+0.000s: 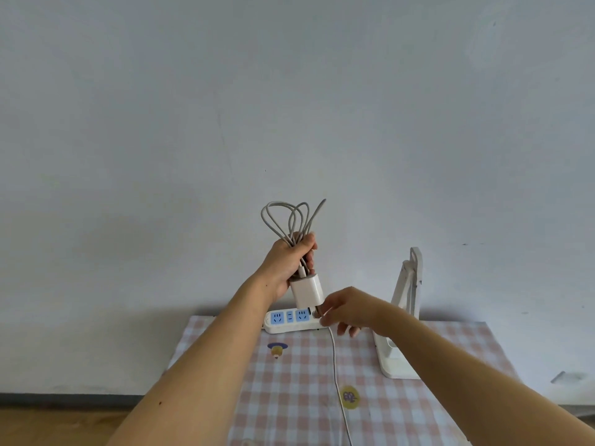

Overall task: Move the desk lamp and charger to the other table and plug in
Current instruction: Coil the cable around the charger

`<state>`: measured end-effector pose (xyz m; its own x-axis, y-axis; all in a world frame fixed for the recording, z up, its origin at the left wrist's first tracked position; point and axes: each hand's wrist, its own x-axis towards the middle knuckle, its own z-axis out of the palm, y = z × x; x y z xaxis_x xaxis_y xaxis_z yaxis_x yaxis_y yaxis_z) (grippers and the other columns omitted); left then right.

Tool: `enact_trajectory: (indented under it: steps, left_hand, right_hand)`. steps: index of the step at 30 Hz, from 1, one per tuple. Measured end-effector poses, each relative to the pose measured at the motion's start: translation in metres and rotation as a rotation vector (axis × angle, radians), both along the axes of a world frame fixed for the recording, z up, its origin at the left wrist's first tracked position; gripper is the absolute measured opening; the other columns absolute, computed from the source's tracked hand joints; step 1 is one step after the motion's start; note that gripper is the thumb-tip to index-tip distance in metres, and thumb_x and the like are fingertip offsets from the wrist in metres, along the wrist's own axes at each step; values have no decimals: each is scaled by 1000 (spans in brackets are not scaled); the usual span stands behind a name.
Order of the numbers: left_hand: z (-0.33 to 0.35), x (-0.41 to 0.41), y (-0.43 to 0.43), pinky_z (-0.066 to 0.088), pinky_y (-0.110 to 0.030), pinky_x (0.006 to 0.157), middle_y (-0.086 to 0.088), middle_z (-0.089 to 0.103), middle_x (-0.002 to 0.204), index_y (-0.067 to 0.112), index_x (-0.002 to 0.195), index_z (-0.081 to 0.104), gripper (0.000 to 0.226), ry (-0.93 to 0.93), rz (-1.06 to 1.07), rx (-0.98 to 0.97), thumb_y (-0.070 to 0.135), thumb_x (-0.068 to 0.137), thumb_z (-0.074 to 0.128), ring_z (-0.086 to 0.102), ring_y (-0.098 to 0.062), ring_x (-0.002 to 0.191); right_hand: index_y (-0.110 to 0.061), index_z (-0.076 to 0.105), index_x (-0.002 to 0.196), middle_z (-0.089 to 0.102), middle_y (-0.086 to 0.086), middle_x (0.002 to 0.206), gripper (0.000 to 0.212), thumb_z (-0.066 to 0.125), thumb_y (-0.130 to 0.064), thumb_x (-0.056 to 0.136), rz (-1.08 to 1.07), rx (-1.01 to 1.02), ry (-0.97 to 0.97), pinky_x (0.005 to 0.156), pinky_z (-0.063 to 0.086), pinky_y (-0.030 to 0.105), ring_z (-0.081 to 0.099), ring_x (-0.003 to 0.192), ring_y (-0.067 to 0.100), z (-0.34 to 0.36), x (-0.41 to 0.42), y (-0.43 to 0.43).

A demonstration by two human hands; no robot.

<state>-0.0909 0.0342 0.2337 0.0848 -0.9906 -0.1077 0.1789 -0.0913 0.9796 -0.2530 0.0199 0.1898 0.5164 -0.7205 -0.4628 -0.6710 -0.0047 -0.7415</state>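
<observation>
My left hand (pixel 289 262) grips a white charger (pixel 306 291) with its grey cable (pixel 289 220) bundled in loops above the fist. The charger hangs just above a white power strip (pixel 291 320) with blue sockets, lying at the far edge of the table. My right hand (pixel 343 312) reaches to the strip's right end, fingers around a white cord (pixel 338 375) or its plug; the exact grip is hidden. A white folding desk lamp (pixel 402 317) stands on the table to the right, near the wall.
The table (pixel 289 397) carries a pink-and-white checked cloth with cartoon stickers. A plain white wall rises right behind it. The floor and a dark baseboard (pixel 64 399) show to the left of the table.
</observation>
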Motion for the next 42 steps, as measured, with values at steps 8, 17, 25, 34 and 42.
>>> enact_trajectory:
  steps: [8, 17, 25, 34, 42]
  left_hand:
    - [-4, 11, 2, 42, -22, 44, 4, 48, 51, 12, 84, 70, 13, -40, 59, 6, 26, 84, 71, 45, -8, 45]
    - [-19, 14, 6, 42, -21, 46, -3, 73, 80, 14, 85, 73, 19, -424, 24, 56, 31, 78, 74, 49, -8, 43]
    - [-23, 7, 10, 41, -21, 46, 4, 61, 57, 18, 93, 73, 32, -386, -96, 69, 30, 66, 85, 48, -8, 43]
    - [-17, -1, 8, 38, -23, 50, 1, 55, 51, 14, 83, 69, 29, -415, -181, 106, 24, 62, 87, 44, -11, 42]
    - [-13, 1, 7, 39, -18, 46, 2, 63, 65, 17, 73, 63, 11, -356, -158, 118, 24, 79, 70, 47, -9, 45]
  right_hand:
    - [-13, 64, 82, 64, -1, 73, 41, 51, -50, 91, -66, -178, 270, 52, 51, 23, 58, 59, 13, -12, -10, -6]
    - [-16, 63, 73, 67, 2, 70, 33, 58, -46, 87, -279, -541, 236, 62, 50, 28, 60, 58, 16, 17, -21, -25]
    - [-9, 62, 72, 60, 3, 62, 12, 70, -13, 81, -533, -278, -466, 39, 34, 21, 40, 41, 13, 50, -4, -25]
    - [-7, 61, 73, 52, 5, 64, 13, 63, -4, 85, -699, 41, -786, 38, 35, 19, 36, 35, 7, 64, 19, -23]
    - [-4, 69, 91, 61, 9, 72, 10, 65, -8, 83, -649, 130, -809, 38, 37, 19, 35, 41, 10, 65, 12, -27]
